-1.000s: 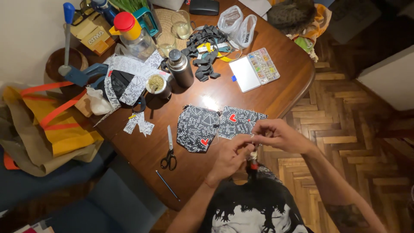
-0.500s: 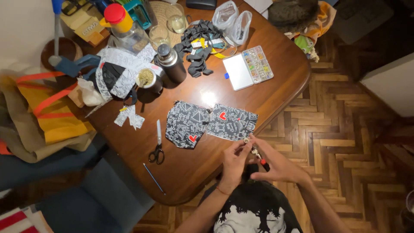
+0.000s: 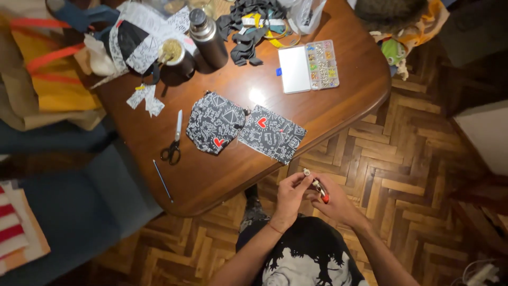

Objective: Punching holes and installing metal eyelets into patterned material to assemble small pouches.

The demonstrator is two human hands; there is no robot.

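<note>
My left hand (image 3: 290, 197) and my right hand (image 3: 332, 201) meet over my lap, just off the near edge of the wooden table (image 3: 222, 175). Between the fingers of both is a small tool with a red end and a pale tip (image 3: 316, 186). My right hand grips its red end, my left pinches the pale tip. On the table ahead lie two black pieces of fabric with white drawings and red hearts (image 3: 214, 123) (image 3: 272, 133), touching each other.
Scissors (image 3: 173, 143) and a thin pen (image 3: 163, 180) lie to the left. An open bead box (image 3: 309, 66), a metal flask (image 3: 207, 38), a cup (image 3: 174, 53), dark scraps (image 3: 248, 26) and bags (image 3: 47, 79) sit farther back. Parquet floor lies to the right.
My view has moved closer and shifted. Both hands drew back from the fabric's edge toward my lap, still working the small tool together.
</note>
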